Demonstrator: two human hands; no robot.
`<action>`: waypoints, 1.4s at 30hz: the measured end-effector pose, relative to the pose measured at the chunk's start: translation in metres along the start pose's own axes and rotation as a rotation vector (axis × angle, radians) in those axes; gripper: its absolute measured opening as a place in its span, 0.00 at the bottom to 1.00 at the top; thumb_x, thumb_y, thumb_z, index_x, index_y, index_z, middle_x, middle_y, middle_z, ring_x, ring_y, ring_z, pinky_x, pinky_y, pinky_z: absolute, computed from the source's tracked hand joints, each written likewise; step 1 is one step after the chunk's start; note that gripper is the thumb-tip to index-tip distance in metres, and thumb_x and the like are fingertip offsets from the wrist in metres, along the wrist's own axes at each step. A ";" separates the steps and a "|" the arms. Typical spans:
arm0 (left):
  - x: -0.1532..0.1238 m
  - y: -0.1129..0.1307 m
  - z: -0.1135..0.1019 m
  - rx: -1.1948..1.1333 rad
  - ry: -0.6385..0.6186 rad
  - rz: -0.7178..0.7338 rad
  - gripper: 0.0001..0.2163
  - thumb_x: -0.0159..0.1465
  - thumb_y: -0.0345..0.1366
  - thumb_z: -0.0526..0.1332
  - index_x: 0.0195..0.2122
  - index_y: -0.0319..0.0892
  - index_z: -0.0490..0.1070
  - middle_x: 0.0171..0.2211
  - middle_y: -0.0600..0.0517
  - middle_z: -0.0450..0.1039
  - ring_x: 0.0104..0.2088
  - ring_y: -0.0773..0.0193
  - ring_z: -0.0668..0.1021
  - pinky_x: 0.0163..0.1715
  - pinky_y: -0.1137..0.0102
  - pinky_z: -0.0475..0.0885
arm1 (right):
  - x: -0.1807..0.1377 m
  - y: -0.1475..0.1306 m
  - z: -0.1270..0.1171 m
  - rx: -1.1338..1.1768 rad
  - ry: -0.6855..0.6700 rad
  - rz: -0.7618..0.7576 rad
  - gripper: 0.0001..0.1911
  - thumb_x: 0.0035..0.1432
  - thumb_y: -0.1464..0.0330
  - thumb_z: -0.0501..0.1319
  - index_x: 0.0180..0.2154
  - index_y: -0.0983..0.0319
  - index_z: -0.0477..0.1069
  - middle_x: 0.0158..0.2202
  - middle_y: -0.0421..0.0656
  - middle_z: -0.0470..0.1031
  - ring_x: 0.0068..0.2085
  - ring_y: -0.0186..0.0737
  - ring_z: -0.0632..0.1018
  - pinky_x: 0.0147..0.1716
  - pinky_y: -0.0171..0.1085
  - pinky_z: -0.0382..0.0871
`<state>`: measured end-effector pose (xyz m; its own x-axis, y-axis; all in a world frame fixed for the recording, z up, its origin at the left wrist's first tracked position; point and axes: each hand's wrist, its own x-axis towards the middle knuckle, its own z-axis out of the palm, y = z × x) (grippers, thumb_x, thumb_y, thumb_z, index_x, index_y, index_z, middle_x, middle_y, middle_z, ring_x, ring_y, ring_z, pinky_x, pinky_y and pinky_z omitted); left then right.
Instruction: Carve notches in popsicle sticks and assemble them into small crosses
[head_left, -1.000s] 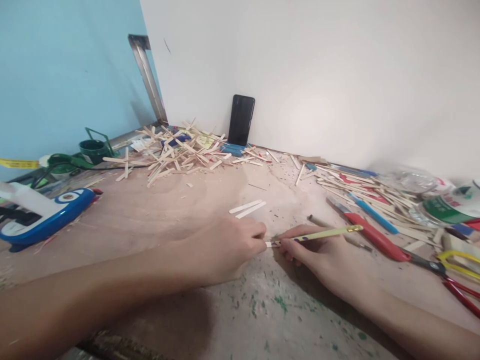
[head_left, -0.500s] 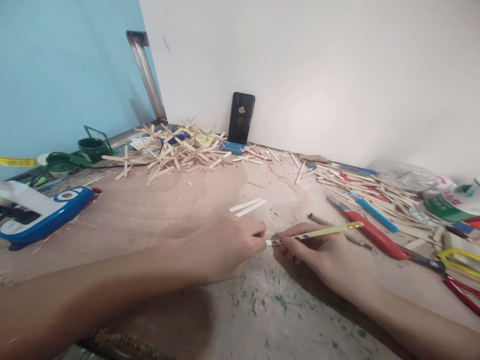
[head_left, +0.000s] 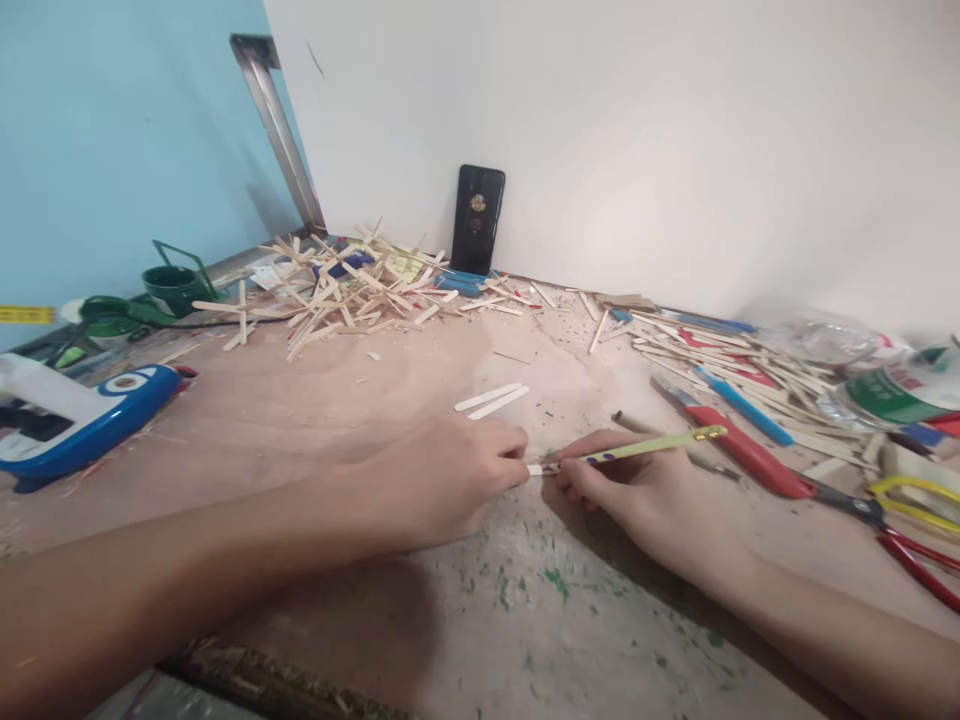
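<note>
My left hand [head_left: 442, 480] rests on the worn tabletop [head_left: 337, 400], its fingertips pinched on a small pale stick piece [head_left: 535, 468]. My right hand [head_left: 637, 495] grips a yellow pencil [head_left: 645, 446] with purple marks, its tip touching that piece. Just beyond the hands two flat pale craft sticks [head_left: 491, 398] lie side by side.
A heap of wooden sticks [head_left: 345, 290] lies at the back left, a black phone [head_left: 477, 220] leans on the white wall. Right: more sticks, a red-handled knife [head_left: 735, 450], scissors [head_left: 907, 520], a blue pen [head_left: 739, 405], a plastic bottle [head_left: 892, 400]. Left: a blue device [head_left: 82, 425], a green cup [head_left: 174, 285].
The hands have stayed together on the small piece; the view has shifted slightly so everything sits a little higher and to the left.
</note>
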<state>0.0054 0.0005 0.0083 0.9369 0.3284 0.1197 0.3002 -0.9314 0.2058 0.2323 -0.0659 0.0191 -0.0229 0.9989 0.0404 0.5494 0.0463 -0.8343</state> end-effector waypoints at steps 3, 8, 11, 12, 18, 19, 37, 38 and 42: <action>0.000 -0.001 0.001 -0.001 0.005 0.000 0.09 0.69 0.24 0.59 0.42 0.42 0.77 0.41 0.48 0.76 0.39 0.59 0.78 0.39 0.67 0.71 | 0.000 -0.002 0.000 -0.005 -0.005 -0.001 0.10 0.56 0.62 0.63 0.29 0.58 0.80 0.25 0.42 0.83 0.25 0.38 0.78 0.25 0.36 0.70; -0.001 -0.002 0.003 -0.005 0.008 0.002 0.09 0.69 0.24 0.58 0.42 0.42 0.77 0.41 0.48 0.76 0.39 0.59 0.78 0.40 0.67 0.71 | 0.000 0.001 0.000 -0.008 0.009 0.010 0.11 0.56 0.60 0.63 0.29 0.59 0.80 0.26 0.42 0.82 0.24 0.38 0.77 0.24 0.37 0.70; -0.001 -0.001 0.002 -0.003 0.012 0.001 0.09 0.69 0.24 0.58 0.41 0.41 0.77 0.41 0.48 0.76 0.39 0.60 0.78 0.40 0.67 0.71 | 0.001 0.002 0.000 -0.002 0.008 0.026 0.12 0.56 0.60 0.63 0.29 0.59 0.80 0.26 0.42 0.82 0.24 0.38 0.78 0.25 0.36 0.71; 0.000 -0.001 0.001 -0.001 0.010 0.000 0.09 0.69 0.24 0.58 0.41 0.41 0.77 0.41 0.48 0.76 0.39 0.60 0.78 0.39 0.67 0.71 | 0.001 0.002 0.000 0.002 0.007 0.034 0.12 0.56 0.60 0.62 0.29 0.59 0.80 0.26 0.42 0.82 0.24 0.38 0.78 0.25 0.36 0.72; 0.001 0.001 -0.002 0.006 -0.011 -0.006 0.09 0.69 0.24 0.58 0.41 0.42 0.77 0.40 0.48 0.75 0.38 0.60 0.77 0.38 0.66 0.71 | 0.003 -0.003 -0.001 0.007 -0.001 0.062 0.10 0.55 0.62 0.63 0.28 0.59 0.80 0.23 0.41 0.81 0.25 0.39 0.79 0.26 0.35 0.73; 0.001 0.001 -0.002 0.004 -0.011 -0.005 0.09 0.69 0.24 0.58 0.41 0.42 0.77 0.40 0.48 0.75 0.38 0.59 0.77 0.38 0.66 0.71 | 0.003 -0.003 -0.001 0.005 0.000 0.063 0.10 0.55 0.62 0.63 0.28 0.59 0.80 0.23 0.41 0.80 0.25 0.39 0.79 0.26 0.35 0.72; 0.000 0.001 -0.002 -0.016 -0.013 -0.012 0.09 0.69 0.24 0.58 0.42 0.41 0.77 0.40 0.48 0.75 0.38 0.59 0.77 0.38 0.66 0.71 | 0.002 -0.003 0.000 -0.014 -0.004 0.073 0.11 0.54 0.60 0.63 0.29 0.59 0.80 0.22 0.41 0.79 0.24 0.39 0.77 0.24 0.36 0.70; 0.000 0.001 -0.003 -0.017 -0.015 -0.012 0.09 0.69 0.24 0.58 0.42 0.41 0.77 0.40 0.48 0.75 0.38 0.59 0.78 0.38 0.66 0.71 | 0.002 -0.002 0.000 -0.014 -0.007 0.075 0.11 0.55 0.60 0.63 0.29 0.59 0.80 0.22 0.42 0.79 0.24 0.39 0.77 0.24 0.36 0.71; 0.001 0.001 -0.002 -0.018 -0.015 -0.008 0.09 0.69 0.24 0.58 0.42 0.41 0.77 0.41 0.48 0.76 0.38 0.59 0.78 0.39 0.66 0.71 | 0.003 -0.002 0.000 -0.016 -0.012 0.079 0.11 0.55 0.60 0.63 0.29 0.59 0.80 0.24 0.42 0.81 0.26 0.40 0.79 0.26 0.36 0.73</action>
<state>0.0061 0.0004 0.0109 0.9369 0.3338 0.1038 0.3050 -0.9257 0.2238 0.2314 -0.0633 0.0212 0.0113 0.9994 -0.0321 0.5632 -0.0329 -0.8257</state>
